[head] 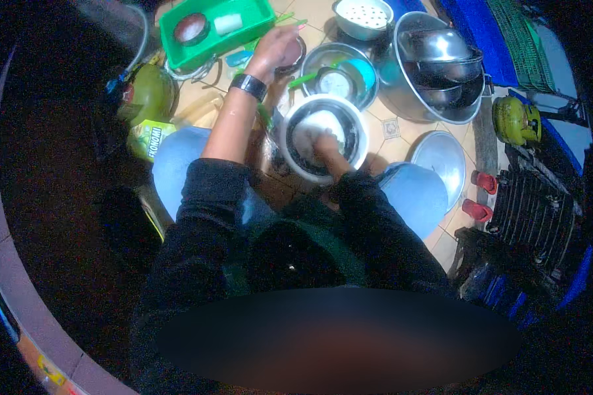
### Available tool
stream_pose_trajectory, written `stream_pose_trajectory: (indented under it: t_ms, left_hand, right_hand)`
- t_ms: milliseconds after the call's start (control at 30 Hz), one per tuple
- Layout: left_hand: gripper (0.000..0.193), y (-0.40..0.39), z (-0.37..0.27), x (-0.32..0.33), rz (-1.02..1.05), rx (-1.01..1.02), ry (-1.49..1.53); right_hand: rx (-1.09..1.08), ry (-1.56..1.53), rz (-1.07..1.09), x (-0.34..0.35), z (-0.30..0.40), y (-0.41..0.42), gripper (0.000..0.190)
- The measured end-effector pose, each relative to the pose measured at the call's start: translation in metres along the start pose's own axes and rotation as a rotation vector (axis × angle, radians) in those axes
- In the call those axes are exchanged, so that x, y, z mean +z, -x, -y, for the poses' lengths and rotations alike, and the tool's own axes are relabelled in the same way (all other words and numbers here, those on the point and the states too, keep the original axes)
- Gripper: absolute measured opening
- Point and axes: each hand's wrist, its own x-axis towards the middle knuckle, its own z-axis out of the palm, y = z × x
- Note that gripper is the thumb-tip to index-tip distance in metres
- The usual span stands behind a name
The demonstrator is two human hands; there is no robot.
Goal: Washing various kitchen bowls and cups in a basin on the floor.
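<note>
My right hand (327, 144) reaches down into a round metal pot (361, 129) between my knees. White foam or a white item (321, 122) lies in the pot around my fingers. What those fingers hold is hidden. My left hand (272, 49), with a dark watch (248, 87) at the wrist, is stretched forward beside a brown round bowl (293, 53). Its fingers point away from me, and whether they grip the bowl cannot be made out. Just beyond the pot sits a wide metal basin (373, 96) containing a smaller metal dish (335, 84), a turquoise item (360, 71) and a green handle (302, 80).
A green plastic tray (222, 37) stands far left, near a green gas cylinder (153, 91) and a yellow-green packet (150, 139). Far right, a large tilted metal pot (400, 94) holds cookware; a perforated metal pan (363, 19) is behind. A round lid (440, 163) and red sandals (477, 210) lie right.
</note>
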Motion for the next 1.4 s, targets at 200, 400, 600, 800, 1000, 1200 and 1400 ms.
stream_pose_trajectory:
  t_ms: [200,400,600,800,1000,1200,1400]
  left_hand:
    - [0.036,0.000,0.037,0.007,0.163,-0.033,-0.088]
    - [0.038,0.023,0.077,0.015,0.182,-0.027,-0.221]
    - [0.041,0.063,0.115,0.018,0.507,-0.110,-0.385]
    - [0.042,0.114,0.140,0.047,0.340,-0.532,0.339]
    - [0.063,0.113,0.135,0.048,0.609,-0.128,0.070]
    - [0.027,0.106,0.099,0.067,0.390,-0.373,0.550]
    - [0.037,0.131,0.084,0.065,0.503,-0.190,0.345]
  right_hand:
    - [-0.169,-0.258,-0.208,-0.016,0.011,0.029,0.051]
    - [-0.181,0.307,-0.107,-0.007,0.018,0.041,0.055]
    - [0.029,-0.199,-0.185,-0.056,0.024,0.070,0.046]
    - [-0.091,-0.497,-0.486,-0.083,0.024,0.089,0.039]
    - [-0.159,-0.869,-0.637,-0.101,0.021,0.112,0.034]
    - [-0.475,-0.952,-0.527,-0.131,0.031,0.153,0.052]
    - [-0.543,-0.791,-0.545,-0.141,0.043,0.179,0.050]
